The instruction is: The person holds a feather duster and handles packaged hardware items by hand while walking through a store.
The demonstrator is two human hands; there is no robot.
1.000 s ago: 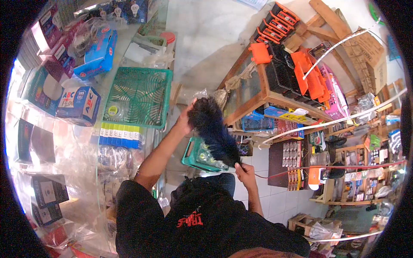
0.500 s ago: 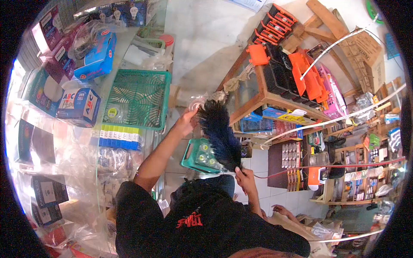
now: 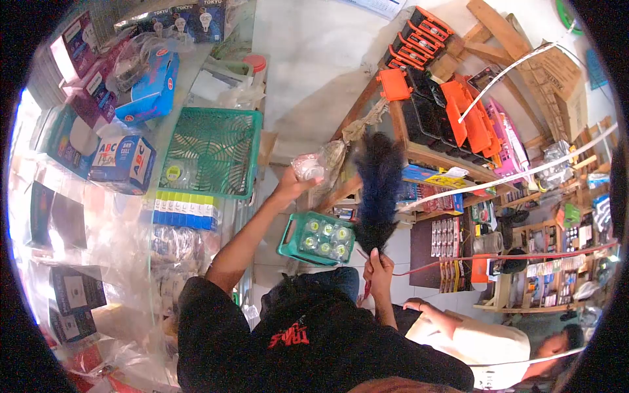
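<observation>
1. Between the counter (image 3: 246,226) and the wood stand (image 3: 398,124), in the head view, the duster (image 3: 379,190) has swung away from the left hand (image 3: 293,187); half a second ago its feathers overlapped the pack (image 3: 308,168). Now a gap shows between them, so the feathers are probably off the pack.
2. The left hand's fingers are curled part-way round the pack, holding it up beyond the lower basket (image 3: 283,242). The right hand (image 3: 378,268) is closed firmly round the duster's handle, feathers pointing up and away from the body.
3. The lower basket's clear packs, with green labels, are now less covered. Another person (image 3: 498,340) has come further into view at lower right.
4. A hanging bag (image 3: 334,157) lies just beside the pack; whether they touch, I cannot tell. The stand's edge is close to the feathers, leaving little room there.
5. Counter and upper basket (image 3: 254,154) bound the left arm. The red cord (image 3: 511,255) runs near the right hand, and the other person narrows that side.
</observation>
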